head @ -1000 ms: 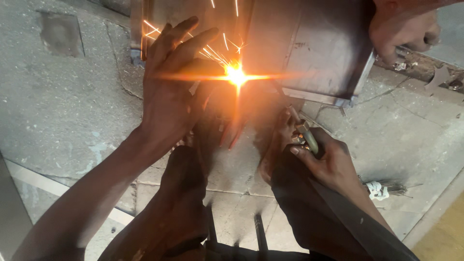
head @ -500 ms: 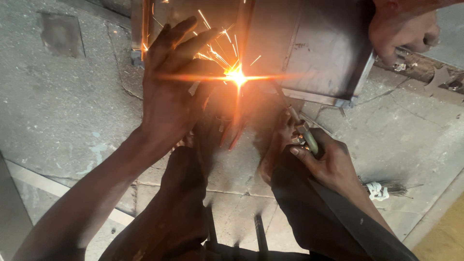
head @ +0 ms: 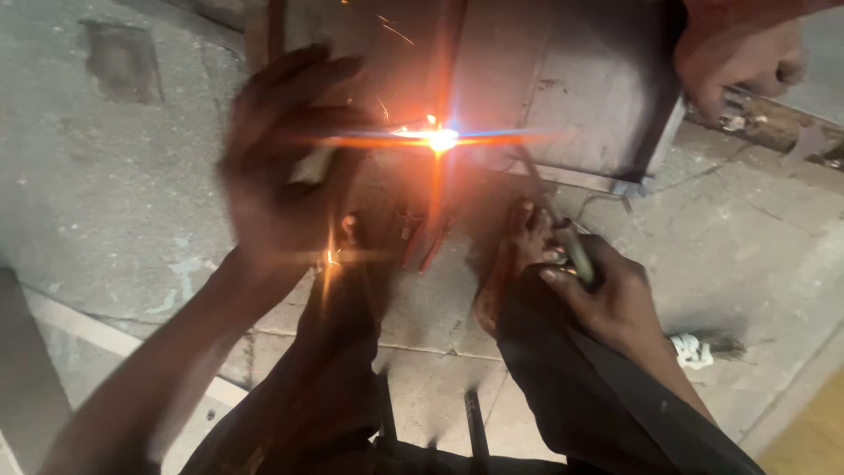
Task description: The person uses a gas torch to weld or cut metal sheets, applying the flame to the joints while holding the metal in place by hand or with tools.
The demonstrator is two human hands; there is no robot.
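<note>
My left hand (head: 281,171) is raised flat over the floor, fingers apart and blurred, just left of a bright welding arc (head: 440,138). It holds nothing that I can make out. My right hand (head: 607,295) is closed on an electrode holder (head: 576,255). Its thin rod (head: 536,189) slants up and left toward the arc. The arc burns at the lower edge of a dark sheet-metal box (head: 580,88) standing on the concrete floor. My bare foot (head: 510,264) rests beside the right hand.
Another person's hand (head: 738,53) grips the top right corner of the box. My dark-trousered legs (head: 352,387) fill the lower middle. A crumpled white scrap (head: 693,350) lies on the cracked floor at right. A pale strip (head: 53,317) crosses the floor at lower left.
The spray of sparks has shrunk to a tight glare with a blue tint. My left hand has shifted a little and gone blurred. My right hand keeps its hold.
</note>
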